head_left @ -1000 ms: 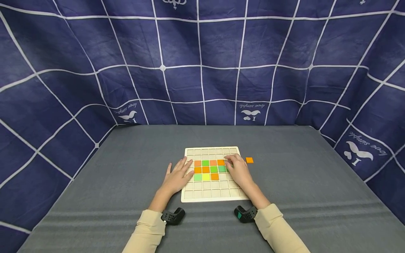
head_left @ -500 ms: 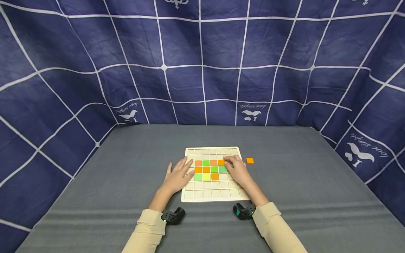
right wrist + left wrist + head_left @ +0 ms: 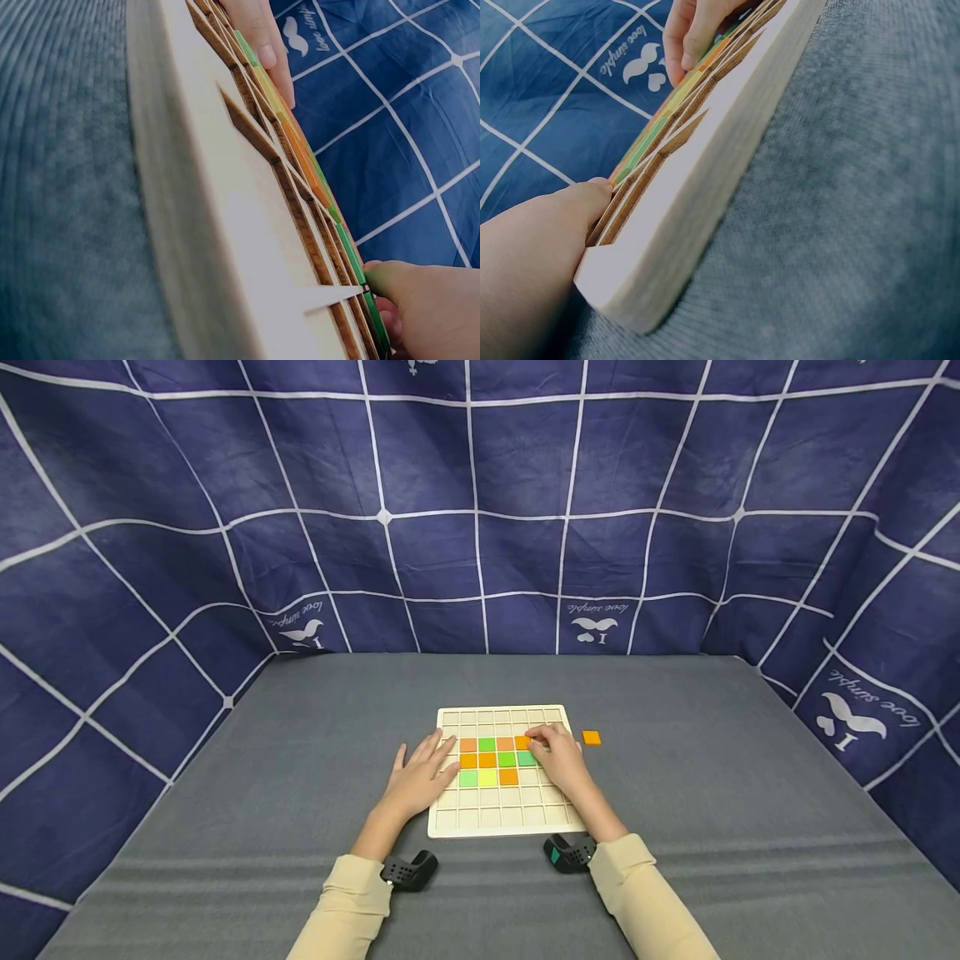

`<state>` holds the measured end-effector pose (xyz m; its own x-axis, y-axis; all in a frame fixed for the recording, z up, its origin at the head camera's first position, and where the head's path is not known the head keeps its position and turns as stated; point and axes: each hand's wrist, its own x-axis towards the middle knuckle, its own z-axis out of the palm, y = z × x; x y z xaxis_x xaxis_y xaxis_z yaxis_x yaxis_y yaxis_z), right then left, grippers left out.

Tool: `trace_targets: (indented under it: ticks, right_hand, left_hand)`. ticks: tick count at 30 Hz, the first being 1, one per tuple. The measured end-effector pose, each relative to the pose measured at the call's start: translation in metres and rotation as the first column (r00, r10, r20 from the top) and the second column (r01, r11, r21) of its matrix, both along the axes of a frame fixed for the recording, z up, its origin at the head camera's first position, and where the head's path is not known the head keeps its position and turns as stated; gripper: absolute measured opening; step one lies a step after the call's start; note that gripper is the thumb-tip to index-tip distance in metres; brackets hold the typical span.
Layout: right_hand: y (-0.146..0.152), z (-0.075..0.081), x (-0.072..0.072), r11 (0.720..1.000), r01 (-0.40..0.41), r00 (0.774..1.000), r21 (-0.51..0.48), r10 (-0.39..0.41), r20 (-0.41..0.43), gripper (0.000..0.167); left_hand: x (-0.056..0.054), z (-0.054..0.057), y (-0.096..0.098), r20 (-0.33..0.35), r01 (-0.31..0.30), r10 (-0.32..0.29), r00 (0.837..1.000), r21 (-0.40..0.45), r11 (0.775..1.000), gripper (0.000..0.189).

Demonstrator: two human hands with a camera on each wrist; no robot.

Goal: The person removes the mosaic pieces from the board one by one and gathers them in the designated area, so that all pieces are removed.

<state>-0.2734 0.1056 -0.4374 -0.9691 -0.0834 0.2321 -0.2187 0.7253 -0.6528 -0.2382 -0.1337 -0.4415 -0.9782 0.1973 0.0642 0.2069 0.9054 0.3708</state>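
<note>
A pale wooden grid board [image 3: 487, 819] lies on the table with several orange, green and yellow square tiles in its cells. My left hand [image 3: 417, 783] rests with spread fingers over the board's left edge. Bent over the right end of the top tile row is my right hand [image 3: 561, 762], its thumb and index finger at an orange tile [image 3: 521, 742]. Its fingers hide part of that tile, so any grip on it is unclear. In the right wrist view the thumb [image 3: 382, 276] touches the board's far edge beside green tiles [image 3: 375, 321].
One loose orange tile [image 3: 592, 738] lies on the grey tablecloth [image 3: 675, 760] just right of the board. A dark blue curtain [image 3: 517, 560] with white lines hangs behind and beside the table. Each wrist wears a black device [image 3: 408, 871].
My right hand has shifted slightly left, its fingertips now partly over the orange tile at the end of the top row. The left hand and the board have stayed put.
</note>
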Motion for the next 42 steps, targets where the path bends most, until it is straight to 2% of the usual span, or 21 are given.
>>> trace_targets:
  ticks: [10, 26, 36, 39, 42]
  right_hand:
    - [-0.0002, -0.0008, 0.0003, 1.0, 0.016, 0.999, -0.003, -0.017, -0.036, 0.017]
    - [-0.0017, 0.0009, -0.0025, 0.994, -0.013, 1.0, -0.11, 0.011, -0.021, 0.013]
    - [-0.0012, -0.0021, -0.0003, 0.992, -0.007, 1.0, -0.13, 0.005, -0.016, 0.012]
    - [-0.0004, -0.0015, 0.0007, 0.984, -0.001, 1.0, -0.177, 0.001, -0.001, 0.012]
    - [0.0033, -0.0008, 0.0008, 0.962, -0.021, 1.0, -0.274, 0.024, 0.007, 0.014]
  left_hand:
    - [-0.0003, 0.0012, 0.0006, -0.004, 0.001, -0.001, 1.0, 0.012, 1.0, 0.057]
    - [-0.0012, 0.0027, -0.0009, -0.003, -0.006, 0.006, 1.0, 0.022, 1.0, 0.057]
    - [0.0002, 0.0009, 0.0003, 0.006, -0.007, 0.007, 1.0, 0.015, 1.0, 0.057]
    - [0.0006, -0.0001, 0.0004, 0.014, -0.005, 0.005, 1.0, 0.01, 1.0, 0.057]
    - [0.0009, -0.0003, 0.0006, 0.009, -0.002, 0.002, 1.0, 0.013, 1.0, 0.057]
